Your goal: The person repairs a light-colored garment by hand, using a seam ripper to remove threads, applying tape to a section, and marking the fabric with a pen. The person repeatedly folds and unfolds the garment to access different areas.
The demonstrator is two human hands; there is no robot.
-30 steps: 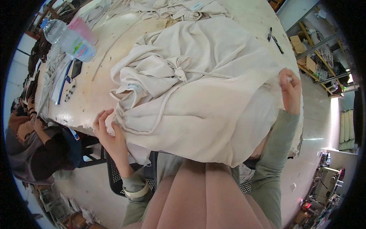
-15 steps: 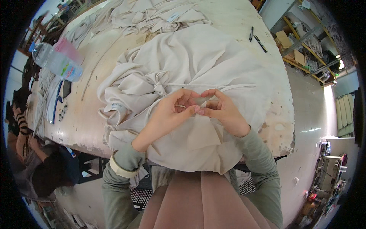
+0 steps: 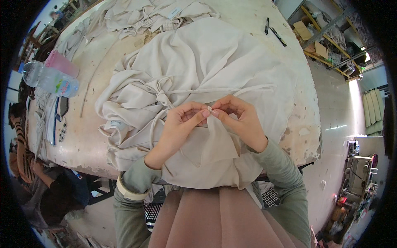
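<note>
A large off-white garment [image 3: 206,62] lies in loose folds before me, its near edge hanging over the table's front. My left hand [image 3: 180,125] and my right hand [image 3: 242,120] meet above its lower middle, thumbs and fingertips pinched together. Between them they grip a gathered bit of the cloth, and a cream flap [image 3: 218,142] of it hangs down from the fingertips. A thin fabric tie [image 3: 215,90] runs across the garment beyond my hands, with a knot [image 3: 163,98] at its left. The very tip of the pinched cloth is too small to make out.
The worn table [image 3: 80,142] carries more crumpled off-white cloth [image 3: 140,18] at the back. A clear plastic bottle [image 3: 56,82], a pink container [image 3: 62,63] and a dark phone [image 3: 62,106] stand or lie left. Two black pens [image 3: 278,37] lie far right. Another person [image 3: 53,194] sits at left.
My hands have come closer together, with the fingertips now pressed on the cloth. The flap has been drawn up into a narrower fold. The view has shifted slightly.
</note>
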